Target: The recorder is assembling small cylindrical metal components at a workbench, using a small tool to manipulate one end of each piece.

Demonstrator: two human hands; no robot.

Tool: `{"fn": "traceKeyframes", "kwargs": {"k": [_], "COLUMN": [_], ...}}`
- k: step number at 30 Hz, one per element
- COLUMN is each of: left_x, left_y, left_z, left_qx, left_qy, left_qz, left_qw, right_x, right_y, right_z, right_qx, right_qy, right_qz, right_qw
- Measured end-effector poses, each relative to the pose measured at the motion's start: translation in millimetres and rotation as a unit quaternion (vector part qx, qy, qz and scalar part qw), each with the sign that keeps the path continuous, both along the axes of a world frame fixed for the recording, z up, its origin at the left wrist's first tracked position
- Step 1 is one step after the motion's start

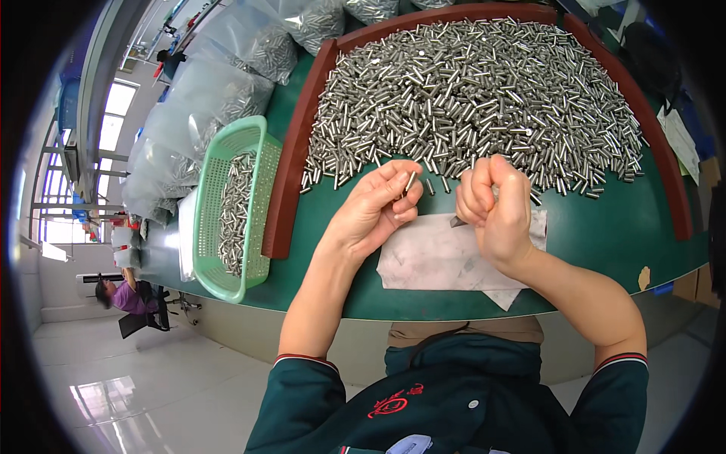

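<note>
My left hand pinches a small shiny metal pin between thumb and fingers, the pin tilted upright. To its right, my right hand is closed with the fingers curled in. A small dark grey piece shows below its fingertips; whether the hand holds it, I cannot tell. Both hands are over the near edge of a large heap of metal pins, with a few loose ones lying between them. Under the hands lies a white, smudged cloth on the green tabletop.
A dark red wooden frame borders the heap on the left, back and right. Left of it stands a light green perforated basket with more pins inside. Clear plastic bags of pins line the far left. Another person sits in the background.
</note>
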State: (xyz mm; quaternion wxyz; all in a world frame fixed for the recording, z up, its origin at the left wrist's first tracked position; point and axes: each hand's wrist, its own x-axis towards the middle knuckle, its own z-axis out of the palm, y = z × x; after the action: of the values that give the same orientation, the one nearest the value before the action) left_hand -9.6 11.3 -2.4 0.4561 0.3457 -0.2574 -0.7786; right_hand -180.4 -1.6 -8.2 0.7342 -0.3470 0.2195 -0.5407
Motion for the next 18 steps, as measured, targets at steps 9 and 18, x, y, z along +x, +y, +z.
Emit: {"fn": "traceKeyframes", "kwargs": {"k": [9, 18], "left_x": [-13, -24], "left_y": [-4, 0], "left_z": [-3, -2], "left_qx": [-0.168, -0.259], "left_qy": [-0.485, -0.69], "left_qz": [0.114, 0.049], "left_qw": [0.851, 0.674], "right_x": [0, -1], "right_y": [-1, -1], "right_z": [2, 3], "right_qx": [0.003, 0.001], "right_qy": [0.018, 0.024], "right_qz": [-0.007, -0.007], "right_qw": [1.0, 1.0]}}
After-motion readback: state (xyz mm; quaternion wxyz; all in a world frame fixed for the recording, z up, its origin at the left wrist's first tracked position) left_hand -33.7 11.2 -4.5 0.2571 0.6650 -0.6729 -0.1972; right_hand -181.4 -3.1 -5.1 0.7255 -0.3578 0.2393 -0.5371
